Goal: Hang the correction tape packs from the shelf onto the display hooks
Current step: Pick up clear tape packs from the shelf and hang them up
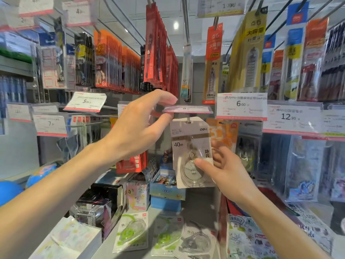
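A stationery shop display is seen from head height, with two bare forearms reaching forward into it. At the centre, a grey card pack (191, 152) holding a clear plastic correction tape dispenser is hung by its top slot on a thin metal display hook (190, 119). The pack is marked "40m" and is tilted slightly. It is gripped at its lower right by the right hand (226, 170), with the thumb pressed on the clear blister at the front and the fingers curled behind the card. Above it, a clear plastic price tag holder with a pink edge (187, 109) is lifted to lie almost flat, pinched at its left end between the thumb and fingers of the left hand (139, 126).

Below, on the grey shelf (197, 208), three more packs are laid flat side by side: two with green dispensers (131, 231) (167, 235) and one with a clear dispenser (197, 241). Small boxes of goods are stacked behind them.

An orange pack (224, 134) is hung just right of the grey one. Rows of red pen packs (155, 47) are hung higher up, and white price labels reading "6.00" (241, 105) and "12.90" (291, 116) are mounted to the right.
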Available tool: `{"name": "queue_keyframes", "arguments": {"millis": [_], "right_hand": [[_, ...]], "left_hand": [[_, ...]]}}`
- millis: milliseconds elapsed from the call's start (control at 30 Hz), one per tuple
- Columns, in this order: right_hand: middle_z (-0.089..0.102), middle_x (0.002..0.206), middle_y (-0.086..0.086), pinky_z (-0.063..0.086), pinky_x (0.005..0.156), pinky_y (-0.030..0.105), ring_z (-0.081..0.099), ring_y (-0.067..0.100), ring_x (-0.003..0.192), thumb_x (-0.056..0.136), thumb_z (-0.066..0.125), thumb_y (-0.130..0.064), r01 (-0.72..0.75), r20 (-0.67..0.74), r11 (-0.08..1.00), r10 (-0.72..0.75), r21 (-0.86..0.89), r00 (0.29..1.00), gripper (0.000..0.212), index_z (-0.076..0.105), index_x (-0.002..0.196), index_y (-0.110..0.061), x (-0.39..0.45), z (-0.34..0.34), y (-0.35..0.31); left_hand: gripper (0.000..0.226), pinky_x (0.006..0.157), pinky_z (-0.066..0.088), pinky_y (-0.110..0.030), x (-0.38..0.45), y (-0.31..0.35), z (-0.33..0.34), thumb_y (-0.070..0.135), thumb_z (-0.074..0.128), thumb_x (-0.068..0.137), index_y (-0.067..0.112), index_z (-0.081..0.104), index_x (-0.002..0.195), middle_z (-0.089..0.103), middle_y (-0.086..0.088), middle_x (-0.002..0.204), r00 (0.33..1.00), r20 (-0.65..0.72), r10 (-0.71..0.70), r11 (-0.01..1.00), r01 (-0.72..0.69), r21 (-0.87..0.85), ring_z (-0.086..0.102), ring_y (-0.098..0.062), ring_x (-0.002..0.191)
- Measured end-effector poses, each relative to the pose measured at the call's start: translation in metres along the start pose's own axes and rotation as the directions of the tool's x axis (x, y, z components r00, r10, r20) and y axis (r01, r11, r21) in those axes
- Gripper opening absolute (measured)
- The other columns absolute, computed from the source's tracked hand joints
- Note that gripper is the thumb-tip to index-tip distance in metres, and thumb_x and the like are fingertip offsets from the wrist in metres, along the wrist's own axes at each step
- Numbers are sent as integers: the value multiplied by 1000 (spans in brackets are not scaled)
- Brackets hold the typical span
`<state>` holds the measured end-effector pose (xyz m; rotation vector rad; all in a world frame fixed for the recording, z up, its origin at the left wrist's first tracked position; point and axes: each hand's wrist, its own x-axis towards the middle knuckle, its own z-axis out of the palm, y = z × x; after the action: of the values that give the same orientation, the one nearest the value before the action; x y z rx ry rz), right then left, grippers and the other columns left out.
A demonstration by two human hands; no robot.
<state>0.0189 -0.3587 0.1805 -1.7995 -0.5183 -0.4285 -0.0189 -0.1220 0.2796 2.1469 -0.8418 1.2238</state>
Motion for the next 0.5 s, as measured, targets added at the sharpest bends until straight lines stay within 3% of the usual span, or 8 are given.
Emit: {"name": "queue_keyframes", "arguments": {"millis": [67, 233, 300, 400, 500], "right_hand": [[75, 107, -31, 59, 86, 19, 71, -9, 105, 92, 77, -33, 4, -10, 1000, -4, -20, 1000, 39, 51, 114, -53, 7, 4, -3], [76, 121, -16, 58, 102, 35, 72, -1, 110, 93, 77, -31, 3, -49, 1000, -4, -22, 999, 54, 49, 138, -40, 9, 11, -3], [76, 119, -17, 60, 98, 31, 73, -2, 107, 93, 77, -29, 5, -72, 1000, -6, -18, 997, 58, 46, 141, -37, 9, 13, 0], [74, 109, -26, 61, 82, 18, 72, -9, 100, 95, 75, -25, 18, -105, 998, -25, -61, 994, 71, 34, 151, -39, 10, 16, 5], [72, 118, -22, 64, 88, 33, 74, -3, 101, 96, 72, -29, 35, -147, 989, -56, -142, 988, 77, 25, 153, -50, 11, 21, 10]], "left_hand": [[26, 93, 44, -8, 0, 0, 0, 17, 61, 101, 21, 63, 127, 68, 15, 122, 1000, -2, -7, 1000, 7, -7, 60, 3, 115], [28, 87, 45, -6, -7, -1, -1, 15, 62, 100, 19, 64, 128, 68, 12, 123, 1000, -6, -21, 999, 21, -39, 61, 1, 113], [31, 84, 44, -4, -13, -3, 1, 12, 64, 99, 18, 63, 129, 68, 10, 124, 999, 1, -34, 998, 34, -50, 63, -1, 110], [36, 87, 50, -11, -30, -7, 9, 5, 65, 95, 18, 63, 129, 66, 8, 122, 998, -46, -52, 994, 47, -96, 63, -5, 112], [28, 81, 50, -12, -59, -16, 32, 10, 65, 94, 25, 65, 117, 65, 18, 107, 988, -96, -125, 979, 107, -173, 64, -6, 102]]}}
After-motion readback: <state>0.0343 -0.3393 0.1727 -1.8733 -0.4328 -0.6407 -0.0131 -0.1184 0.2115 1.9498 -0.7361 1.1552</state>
